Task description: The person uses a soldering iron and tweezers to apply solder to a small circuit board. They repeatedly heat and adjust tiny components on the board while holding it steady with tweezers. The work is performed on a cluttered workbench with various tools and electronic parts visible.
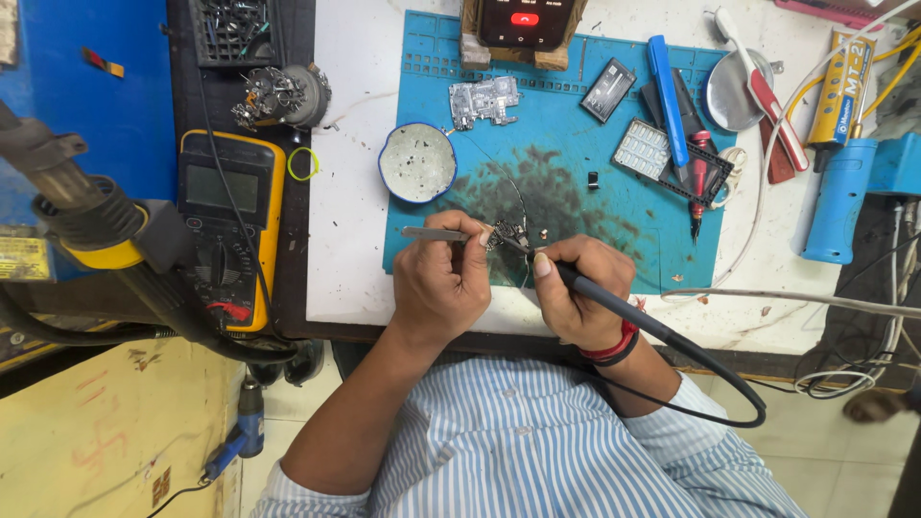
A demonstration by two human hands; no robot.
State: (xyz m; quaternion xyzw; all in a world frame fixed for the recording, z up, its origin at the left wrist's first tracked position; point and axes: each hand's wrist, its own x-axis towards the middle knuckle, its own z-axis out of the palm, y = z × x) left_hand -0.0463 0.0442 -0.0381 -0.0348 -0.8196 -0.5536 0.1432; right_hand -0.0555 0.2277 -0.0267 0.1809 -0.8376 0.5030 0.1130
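Blue mat (595, 225) carries small circuit board (508, 233), between both hands. Left hand (441, 283) pinches tweezers (436, 233), lying left-right; right hand (580, 288) grips soldering iron (576, 280), tip pointing left onto board, nearer.

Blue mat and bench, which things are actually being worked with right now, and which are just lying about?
In use:
left hand with tweezers
right hand with soldering iron
small circuit part
blue mat

Lying about:
round tin
circuit board
yellow multimeter
blue-handled tool
phone
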